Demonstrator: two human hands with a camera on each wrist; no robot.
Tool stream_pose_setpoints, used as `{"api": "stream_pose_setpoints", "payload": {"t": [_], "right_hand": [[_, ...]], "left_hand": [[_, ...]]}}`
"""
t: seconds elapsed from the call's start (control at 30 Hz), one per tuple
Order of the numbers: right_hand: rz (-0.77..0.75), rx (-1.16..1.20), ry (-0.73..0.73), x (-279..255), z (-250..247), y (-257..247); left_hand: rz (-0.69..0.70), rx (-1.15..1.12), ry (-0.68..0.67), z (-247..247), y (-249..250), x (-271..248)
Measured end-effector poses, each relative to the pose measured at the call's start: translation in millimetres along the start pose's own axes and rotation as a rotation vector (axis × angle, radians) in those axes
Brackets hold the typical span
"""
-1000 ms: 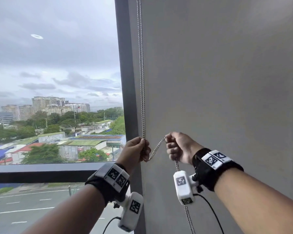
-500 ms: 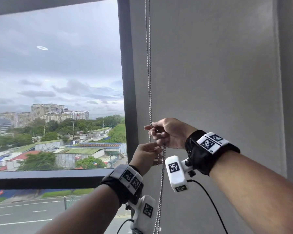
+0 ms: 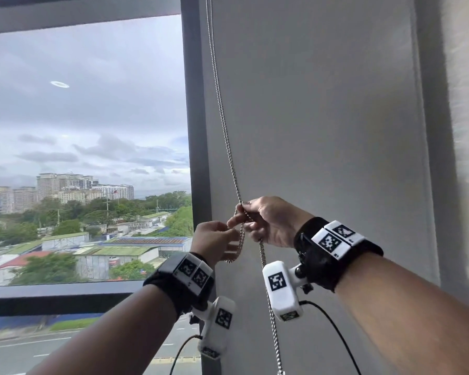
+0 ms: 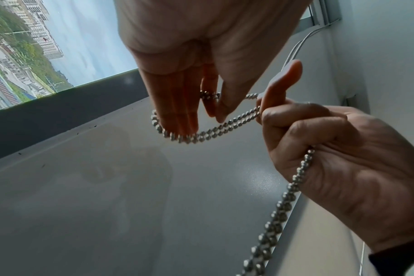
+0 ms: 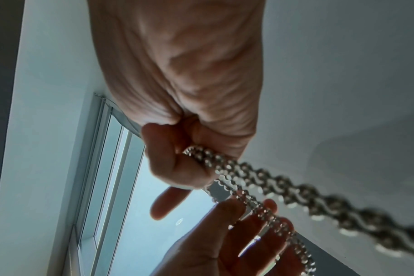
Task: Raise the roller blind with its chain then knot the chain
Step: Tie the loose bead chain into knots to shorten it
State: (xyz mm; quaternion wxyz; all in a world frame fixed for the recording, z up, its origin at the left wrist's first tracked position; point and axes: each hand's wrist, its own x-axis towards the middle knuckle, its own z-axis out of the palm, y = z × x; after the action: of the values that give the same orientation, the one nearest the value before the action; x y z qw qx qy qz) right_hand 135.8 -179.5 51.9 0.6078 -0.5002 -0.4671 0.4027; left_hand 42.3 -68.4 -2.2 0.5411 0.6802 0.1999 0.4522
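Observation:
The silver bead chain [image 3: 229, 155] hangs doubled down the grey wall beside the window post. My right hand [image 3: 271, 220] grips it in a fist, index finger out, and the rest of the chain [image 3: 271, 320] drops below that fist. A short loop [image 3: 240, 247] runs from the right hand round the straight fingers of my left hand [image 3: 214, 242], just lower left. In the left wrist view the loop [image 4: 177, 137] wraps the left fingertips [image 4: 177, 112] and leads into the right hand [image 4: 331, 158]. The right wrist view shows the right hand [image 5: 184, 74] closed on the chain [image 5: 284, 183]. No blind fabric shows over the glass.
A dark vertical window post [image 3: 198, 158] stands just left of the chain, with the grey wall [image 3: 336, 131] behind and to the right. A dark lower frame rail [image 3: 52, 296] crosses below the glass. Camera cables [image 3: 336, 336] hang under both wrists.
The hands were apart with chain stretched between them. The right hand crossed up and left over the left hand, and a loop of chain now lies round the left fingers. The view tilted upward.

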Motion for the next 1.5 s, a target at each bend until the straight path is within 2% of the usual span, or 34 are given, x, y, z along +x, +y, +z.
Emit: {"api": "stream_pose_setpoints", "payload": {"t": [0.1, 0.23, 0.3, 0.47, 0.67, 0.87, 0.97, 1.07, 1.23, 1.37, 1.5], "right_hand": [[-0.010, -0.016, 0.021, 1, 0, 4], [-0.048, -0.022, 0.091, 6, -1, 9], [-0.083, -0.019, 0.140, 9, -1, 12], [-0.187, 0.023, 0.238, 18, -3, 19], [-0.214, -0.108, 0.313, 39, -9, 31], [-0.169, -0.116, 0.258, 39, -5, 32], [-0.144, -0.130, 0.213, 39, -3, 34], [-0.151, -0.133, 0.221, 41, -1, 34], [-0.128, -0.136, 0.177, 43, -4, 36], [-0.081, -0.160, 0.115, 36, -4, 36], [-0.069, -0.249, 0.156, 26, -7, 32]], "left_hand": [[0.036, 0.026, 0.033, 1, 1, -2], [0.164, 0.128, 0.102, 4, -2, 5], [0.181, 0.069, 0.067, 4, -1, 4], [0.128, -0.314, -0.080, 3, 2, -4], [-0.010, -0.287, -0.271, 10, 0, -13], [0.029, -0.134, -0.236, 6, -5, -11], [0.105, -0.144, -0.178, 7, -2, -9], [0.148, -0.159, -0.190, 7, 0, -8], [0.125, -0.258, -0.228, 4, 9, -10], [0.205, -0.099, -0.161, 0, 19, -7], [0.216, -0.013, -0.120, -15, 22, -1]]}}
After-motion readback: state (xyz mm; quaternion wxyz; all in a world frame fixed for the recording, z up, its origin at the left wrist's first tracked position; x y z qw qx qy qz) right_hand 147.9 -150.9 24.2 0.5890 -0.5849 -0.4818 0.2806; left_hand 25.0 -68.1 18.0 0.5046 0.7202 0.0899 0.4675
